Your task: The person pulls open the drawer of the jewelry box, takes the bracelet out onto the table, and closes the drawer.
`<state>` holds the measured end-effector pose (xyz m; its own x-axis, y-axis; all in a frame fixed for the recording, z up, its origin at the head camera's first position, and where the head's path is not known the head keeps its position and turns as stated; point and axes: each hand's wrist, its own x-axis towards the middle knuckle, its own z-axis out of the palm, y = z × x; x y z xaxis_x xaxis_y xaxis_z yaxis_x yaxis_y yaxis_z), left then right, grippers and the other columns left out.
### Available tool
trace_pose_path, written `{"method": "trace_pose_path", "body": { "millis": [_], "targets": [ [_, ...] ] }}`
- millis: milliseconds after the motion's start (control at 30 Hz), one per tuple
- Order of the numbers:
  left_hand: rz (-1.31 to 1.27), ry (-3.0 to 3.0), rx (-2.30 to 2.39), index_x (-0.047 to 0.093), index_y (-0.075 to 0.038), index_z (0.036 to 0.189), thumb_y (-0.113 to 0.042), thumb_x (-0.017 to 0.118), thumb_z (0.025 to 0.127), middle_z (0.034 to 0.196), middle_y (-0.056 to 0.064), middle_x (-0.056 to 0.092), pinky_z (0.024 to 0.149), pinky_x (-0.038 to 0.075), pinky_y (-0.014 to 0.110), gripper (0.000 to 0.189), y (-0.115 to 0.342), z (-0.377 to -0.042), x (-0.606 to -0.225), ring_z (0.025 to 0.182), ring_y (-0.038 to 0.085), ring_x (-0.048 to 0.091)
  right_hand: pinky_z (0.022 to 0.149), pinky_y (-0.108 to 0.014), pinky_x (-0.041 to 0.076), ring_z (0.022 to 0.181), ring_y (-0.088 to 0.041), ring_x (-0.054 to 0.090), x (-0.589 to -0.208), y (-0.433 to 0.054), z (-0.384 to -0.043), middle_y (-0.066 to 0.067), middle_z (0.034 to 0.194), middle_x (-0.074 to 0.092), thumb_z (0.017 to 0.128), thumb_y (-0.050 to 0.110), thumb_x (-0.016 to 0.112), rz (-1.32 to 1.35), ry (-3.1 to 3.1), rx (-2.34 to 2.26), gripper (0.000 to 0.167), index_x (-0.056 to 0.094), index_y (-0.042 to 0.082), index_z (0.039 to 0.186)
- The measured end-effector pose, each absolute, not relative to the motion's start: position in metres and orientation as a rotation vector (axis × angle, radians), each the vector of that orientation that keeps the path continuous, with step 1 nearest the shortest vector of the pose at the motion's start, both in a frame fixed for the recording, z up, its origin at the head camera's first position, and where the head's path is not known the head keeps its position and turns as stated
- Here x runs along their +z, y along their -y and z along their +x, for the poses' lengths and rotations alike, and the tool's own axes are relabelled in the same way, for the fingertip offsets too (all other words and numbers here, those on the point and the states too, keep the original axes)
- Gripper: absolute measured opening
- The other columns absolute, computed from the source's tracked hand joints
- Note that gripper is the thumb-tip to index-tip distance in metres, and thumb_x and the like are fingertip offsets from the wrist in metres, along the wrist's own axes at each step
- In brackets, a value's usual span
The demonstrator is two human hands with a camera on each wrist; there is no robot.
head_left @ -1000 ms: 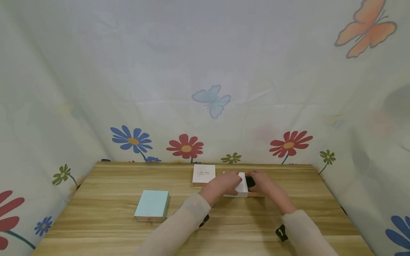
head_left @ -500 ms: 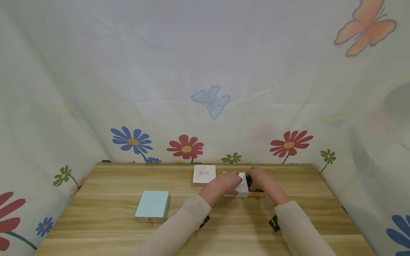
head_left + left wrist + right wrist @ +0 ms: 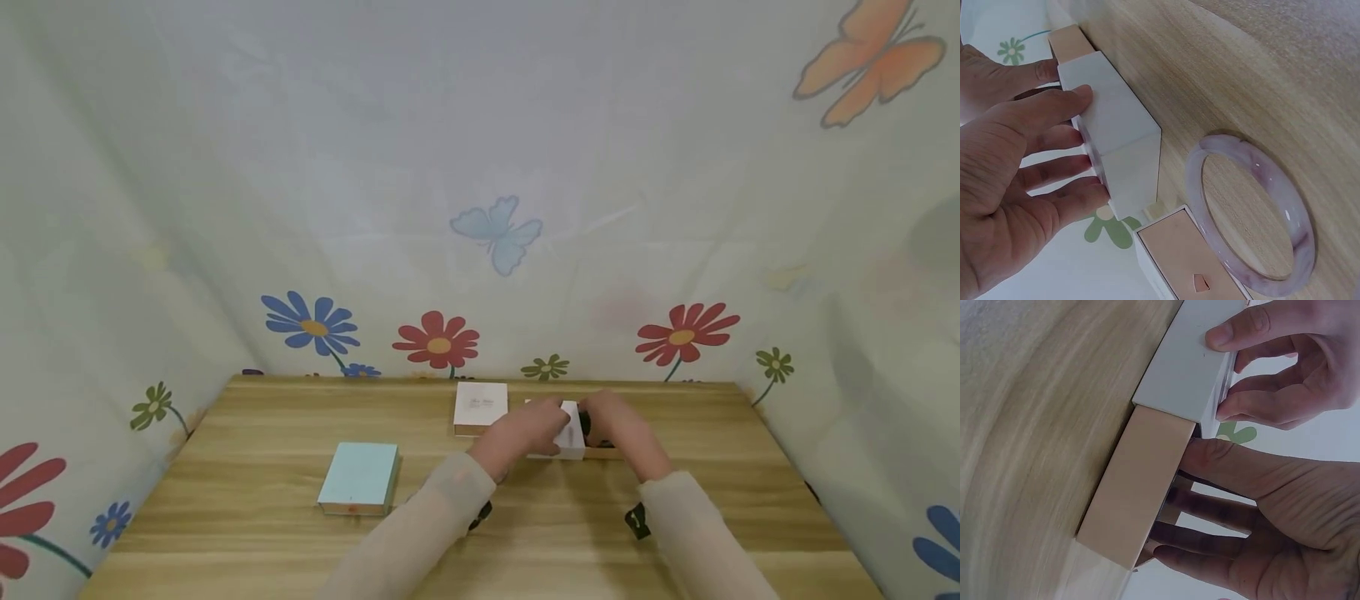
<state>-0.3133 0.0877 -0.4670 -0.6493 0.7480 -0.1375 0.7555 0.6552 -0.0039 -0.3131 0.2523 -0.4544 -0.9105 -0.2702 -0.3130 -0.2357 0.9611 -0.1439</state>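
Note:
My left hand (image 3: pixel 536 425) grips the white sleeve (image 3: pixel 1113 109) of a small drawer box, thumb on the near side and fingers across the top. A peach-coloured drawer (image 3: pixel 1138 481) sticks out of the sleeve's right end. Dark lining shows inside the drawer in the head view. My right hand (image 3: pixel 1260 519) reaches into that drawer, its thumb at the near wall and its fingers spread over the interior. The fingertips are hidden inside, and I cannot tell whether they hold anything. A marbled, pale purple bangle (image 3: pixel 1282 194) shows on the table in the left wrist view.
A second white box (image 3: pixel 480 404) with lettering on its lid and a peach end stands left of the gripped one. Nearer and further left lies a light blue box (image 3: pixel 358 475). The wooden table (image 3: pixel 247 475) ends at a flower-printed curtain (image 3: pixel 585 275).
My right hand has shifted slightly left and further over the drawer, hiding more of its dark lining. The left hand keeps its hold on the sleeve.

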Motion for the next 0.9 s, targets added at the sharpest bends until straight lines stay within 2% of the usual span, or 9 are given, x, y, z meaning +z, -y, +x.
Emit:
{"method": "trace_pose_path", "body": {
  "millis": [167,367,533,767,900],
  "targets": [
    [1.247,-2.753,-0.078,0.071,-0.013,0.12,-0.032,0.079,0.09,0.119,0.004,0.061,0.076,0.049,0.026,0.036,-0.0882,-0.3152,-0.4678,0.088,0.01,0.055,0.073,-0.034,0.047,0.088,-0.019,0.056,-0.4558,-0.2536,-0.3126,-0.014,0.118,0.07,0.079,0.005,0.086,-0.366,-2.793,-0.176,0.046,0.071,0.006,0.122],
    [1.265,-2.751,-0.08,0.071,-0.013,0.12,-0.032,0.08,0.09,0.12,0.004,0.061,0.079,0.05,0.026,0.037,-0.0882,-0.3145,-0.4671,0.092,0.011,0.058,0.081,-0.043,0.052,0.1,-0.029,0.059,-0.4585,-0.2565,-0.3112,-0.017,0.116,0.063,0.076,0.004,0.088,-0.375,-2.827,-0.225,0.049,0.068,0.004,0.121],
    [1.263,-2.757,-0.091,0.071,-0.013,0.12,-0.032,0.08,0.089,0.12,0.005,0.062,0.08,0.051,0.026,0.037,-0.0878,-0.3141,-0.4664,0.094,0.012,0.059,0.08,-0.046,0.053,0.097,-0.031,0.058,-0.4606,-0.2574,-0.3093,-0.018,0.113,0.057,0.075,0.002,0.088,-0.354,-2.848,-0.295,0.051,0.065,0.004,0.12],
    [1.268,-2.757,-0.104,0.071,-0.013,0.118,-0.032,0.081,0.089,0.12,0.004,0.062,0.081,0.051,0.026,0.036,-0.0884,-0.315,-0.4669,0.094,0.012,0.059,0.079,-0.045,0.052,0.103,-0.034,0.058,-0.459,-0.2532,-0.3088,-0.024,0.127,0.054,0.075,0.0,0.087,-0.279,-2.83,-0.302,0.053,0.064,0.004,0.122],
    [1.258,-2.749,-0.105,0.071,-0.014,0.118,-0.032,0.08,0.09,0.123,0.005,0.062,0.083,0.051,0.027,0.034,-0.0889,-0.3153,-0.467,0.097,0.013,0.061,0.081,-0.045,0.052,0.104,-0.034,0.058,-0.4593,-0.2492,-0.3095,-0.02,0.117,0.061,0.074,0.0,0.088,-0.294,-2.855,-0.203,0.045,0.066,0.004,0.113]
  ]
}}
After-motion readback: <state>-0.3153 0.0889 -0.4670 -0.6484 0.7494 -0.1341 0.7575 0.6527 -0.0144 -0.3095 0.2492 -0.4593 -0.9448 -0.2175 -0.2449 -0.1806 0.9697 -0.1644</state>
